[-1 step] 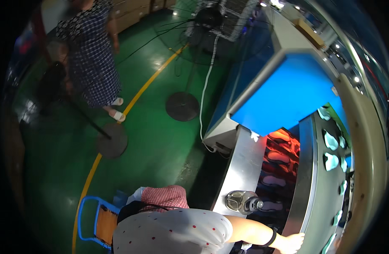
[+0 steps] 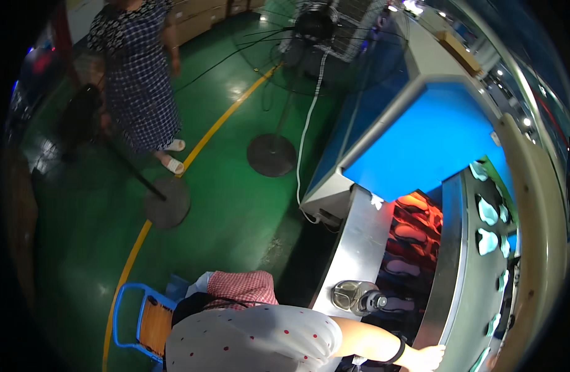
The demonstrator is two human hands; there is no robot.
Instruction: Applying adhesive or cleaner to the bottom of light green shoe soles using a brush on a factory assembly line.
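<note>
My left arm reaches right from a white sleeve with red dots, a black band round the wrist. My left hand point(image 2: 429, 358) rests at the metal rail point(image 2: 449, 297) beside the green belt point(image 2: 464, 310); its fingers look loosely bent and hold nothing I can see. Pale mint, shoe-part-like pieces point(image 2: 487, 242) lie along the belt. Left of the rail, dark sole-shaped pieces point(image 2: 401, 268) sit in a channel, lit red at the far end. A clear bottle point(image 2: 353, 296) lies on the steel ledge point(image 2: 358, 239). My right hand is not in view; a small skin-coloured patch at the lower right is unclear.
A blue machine cover point(image 2: 430, 136) stands over the channel's far end. A blue-framed chair point(image 2: 125, 310) and a red-checked cloth point(image 2: 241, 286) are at the lower left. Two stand fans point(image 2: 271, 155) stand on the green floor, a white cable point(image 2: 305, 130) beside one. Another person point(image 2: 142, 93) stands far left.
The view has turned slightly, so everything sits a little differently in the picture. My left hand stays at the rail. Nothing has been taken hold of or let go.
</note>
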